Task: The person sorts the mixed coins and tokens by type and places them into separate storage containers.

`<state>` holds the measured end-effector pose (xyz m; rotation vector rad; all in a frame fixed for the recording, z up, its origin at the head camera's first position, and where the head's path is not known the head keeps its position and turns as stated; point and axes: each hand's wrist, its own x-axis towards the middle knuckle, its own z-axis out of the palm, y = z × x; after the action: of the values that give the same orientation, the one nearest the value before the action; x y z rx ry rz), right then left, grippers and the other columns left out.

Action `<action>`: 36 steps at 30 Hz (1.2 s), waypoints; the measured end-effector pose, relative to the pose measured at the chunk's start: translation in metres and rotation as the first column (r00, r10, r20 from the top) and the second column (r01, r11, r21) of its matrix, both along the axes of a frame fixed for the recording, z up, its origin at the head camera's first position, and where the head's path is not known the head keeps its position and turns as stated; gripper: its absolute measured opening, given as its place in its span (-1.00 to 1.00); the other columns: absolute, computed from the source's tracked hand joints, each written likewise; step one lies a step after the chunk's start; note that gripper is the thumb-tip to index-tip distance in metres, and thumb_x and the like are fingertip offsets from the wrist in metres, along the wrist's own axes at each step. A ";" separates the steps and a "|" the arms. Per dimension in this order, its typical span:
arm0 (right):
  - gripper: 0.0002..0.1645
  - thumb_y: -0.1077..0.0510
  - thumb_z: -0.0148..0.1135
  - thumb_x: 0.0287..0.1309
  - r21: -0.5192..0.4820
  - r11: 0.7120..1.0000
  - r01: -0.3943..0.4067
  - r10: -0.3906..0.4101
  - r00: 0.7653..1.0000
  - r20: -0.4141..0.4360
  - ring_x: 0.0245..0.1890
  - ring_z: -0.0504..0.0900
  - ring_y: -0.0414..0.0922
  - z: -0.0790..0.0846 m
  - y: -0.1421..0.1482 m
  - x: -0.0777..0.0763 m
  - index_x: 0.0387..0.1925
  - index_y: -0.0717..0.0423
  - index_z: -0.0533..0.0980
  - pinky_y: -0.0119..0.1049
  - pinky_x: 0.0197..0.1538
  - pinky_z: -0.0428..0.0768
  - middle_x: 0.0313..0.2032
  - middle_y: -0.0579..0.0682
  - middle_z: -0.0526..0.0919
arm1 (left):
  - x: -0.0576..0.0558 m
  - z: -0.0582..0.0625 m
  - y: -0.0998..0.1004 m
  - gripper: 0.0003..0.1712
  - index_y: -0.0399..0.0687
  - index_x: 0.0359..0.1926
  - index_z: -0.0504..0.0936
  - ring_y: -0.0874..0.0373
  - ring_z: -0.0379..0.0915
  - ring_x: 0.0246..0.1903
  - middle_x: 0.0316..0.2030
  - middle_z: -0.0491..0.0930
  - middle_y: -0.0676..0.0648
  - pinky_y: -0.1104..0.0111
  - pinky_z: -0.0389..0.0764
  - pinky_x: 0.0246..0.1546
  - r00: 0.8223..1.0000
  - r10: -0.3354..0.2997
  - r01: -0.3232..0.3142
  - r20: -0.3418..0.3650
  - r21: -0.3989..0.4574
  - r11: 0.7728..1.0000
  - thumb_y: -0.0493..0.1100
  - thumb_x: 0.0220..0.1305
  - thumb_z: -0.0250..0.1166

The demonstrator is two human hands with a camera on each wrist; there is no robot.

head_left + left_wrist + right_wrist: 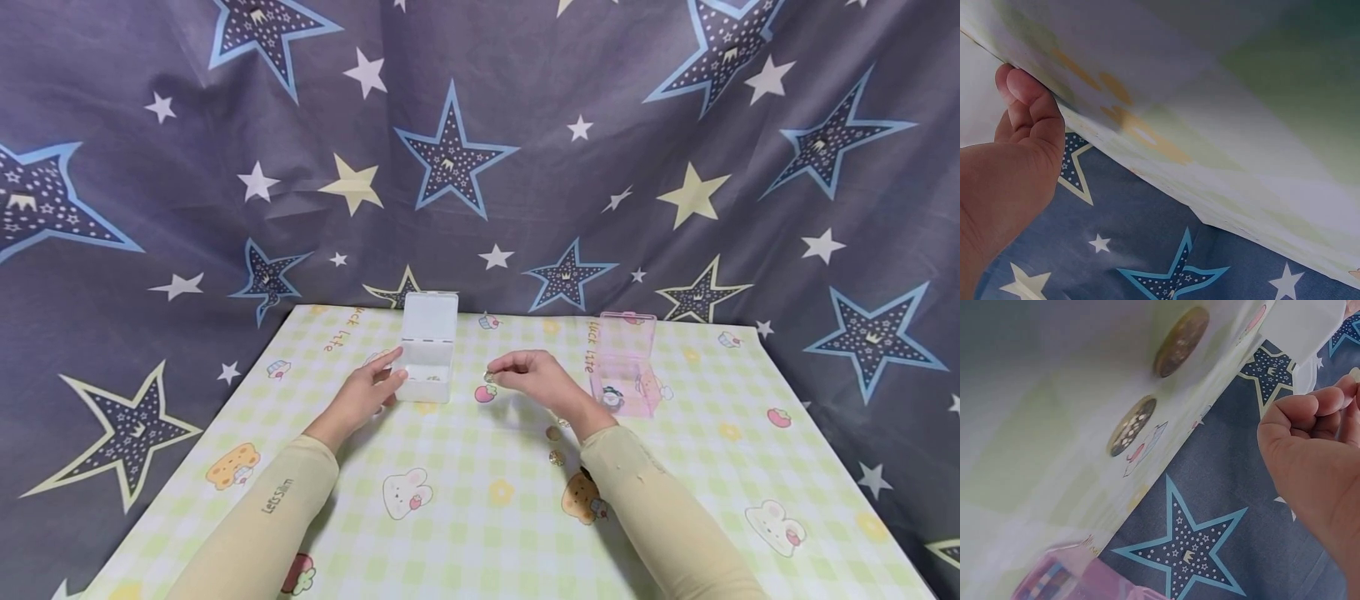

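Checked tablecloth (501, 546) before starry curtain (517, 117). Resting left hand (365, 393), fingers extended, against open white box (424, 391); pinching small piece (489, 377) in right hand (537, 380), between white box and pink box (641, 408). Probably mid-carry; seems to call for reaching left over white box, then letting go.

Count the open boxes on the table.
2: the white box beside the left hand, and the pink box to the right of the right hand. No others show.
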<state>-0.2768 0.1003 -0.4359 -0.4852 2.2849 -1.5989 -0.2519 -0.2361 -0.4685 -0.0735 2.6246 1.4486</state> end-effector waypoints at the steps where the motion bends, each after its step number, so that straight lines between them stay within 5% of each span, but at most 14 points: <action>1: -0.73 0.11 0.36 0.43 -0.003 1.000 -0.002 0.002 1.000 -0.001 -0.04 0.73 -0.21 0.001 -0.002 0.000 0.07 0.04 0.75 -0.25 0.18 0.64 0.01 -0.02 0.83 | 0.000 0.000 0.000 -0.25 0.27 0.70 0.18 0.04 0.68 -0.17 0.42 0.55 -0.28 0.33 0.59 -0.22 1.000 0.000 0.000 -0.001 0.000 1.000 0.15 0.64 0.18; 36: -0.76 0.14 0.37 0.43 -0.032 0.999 0.011 -0.013 0.999 -0.051 -0.02 0.75 -0.22 0.003 -0.039 -0.013 0.04 0.09 0.76 -0.26 0.20 0.64 0.01 0.02 0.85 | -0.001 0.000 0.000 -0.27 0.24 0.70 0.18 0.04 0.67 -0.21 0.36 0.59 -0.28 0.33 0.58 -0.25 1.000 -0.004 0.003 -0.015 -0.028 1.000 0.11 0.66 0.16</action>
<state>-0.2902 0.0618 -0.4325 -0.5268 2.3063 -1.6492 -0.2525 -0.2360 -0.4685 -0.0610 2.6563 1.4167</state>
